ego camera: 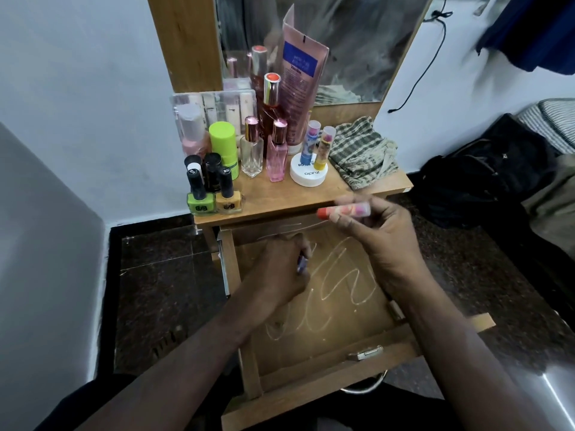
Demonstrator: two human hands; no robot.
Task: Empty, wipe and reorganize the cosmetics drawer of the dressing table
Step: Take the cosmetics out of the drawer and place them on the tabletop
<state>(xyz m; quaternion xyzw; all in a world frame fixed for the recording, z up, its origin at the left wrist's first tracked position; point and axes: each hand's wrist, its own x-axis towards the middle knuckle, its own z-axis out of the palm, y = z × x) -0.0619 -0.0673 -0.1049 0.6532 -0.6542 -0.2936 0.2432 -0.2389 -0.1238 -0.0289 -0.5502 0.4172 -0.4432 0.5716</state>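
Observation:
The wooden drawer (314,346) is pulled out below the dressing table top (280,197); its bare floor shows pale squiggly marks. My right hand (376,231) holds a small orange-capped lip balm tube (342,210) above the drawer's back edge. My left hand (280,269) reaches into the drawer and grips a small purple-blue stick (301,264), mostly hidden by my fingers. On the table top stand nail polish bottles (214,194), perfume bottles (264,150), a green container (224,144), two lip balm tubes (315,144) on a white jar (308,175), and a pink tube (301,76).
A checked cloth (364,154) lies crumpled on the table's right side. A mirror (342,42) rises behind the bottles. Black bags (485,172) sit on the dark floor at right. A clear organizer (214,107) stands at the back left. A metal handle (367,385) hangs from the drawer front.

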